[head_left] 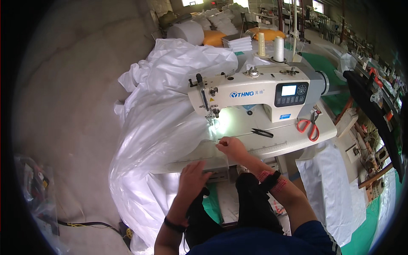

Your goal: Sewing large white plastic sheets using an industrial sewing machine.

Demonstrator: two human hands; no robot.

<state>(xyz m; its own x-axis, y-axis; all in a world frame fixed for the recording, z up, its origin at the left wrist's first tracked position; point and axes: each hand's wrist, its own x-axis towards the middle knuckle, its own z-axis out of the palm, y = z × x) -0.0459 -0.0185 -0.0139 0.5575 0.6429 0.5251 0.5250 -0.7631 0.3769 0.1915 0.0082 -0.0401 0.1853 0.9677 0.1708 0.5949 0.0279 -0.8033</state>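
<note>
A white sewing machine (250,100) stands on a pale table, its lamp lit beside the needle. Translucent white plastic sheeting (144,127) runs under the needle area, bunches behind the machine and hangs over the table's left and front edges. Just in front of the needle, my right hand (231,148) pinches the edge of the sheeting between thumb and fingers. My left hand (193,176) lies at the table's front edge on the sheeting, fingers stretched out and thumb apart.
Black thread snips (262,133) and red-handled scissors (313,131) lie on the table right of the needle. Two thread cones (278,49) stand behind the machine. White material (327,187) hangs at the right. A black cable (91,223) crosses the floor at lower left.
</note>
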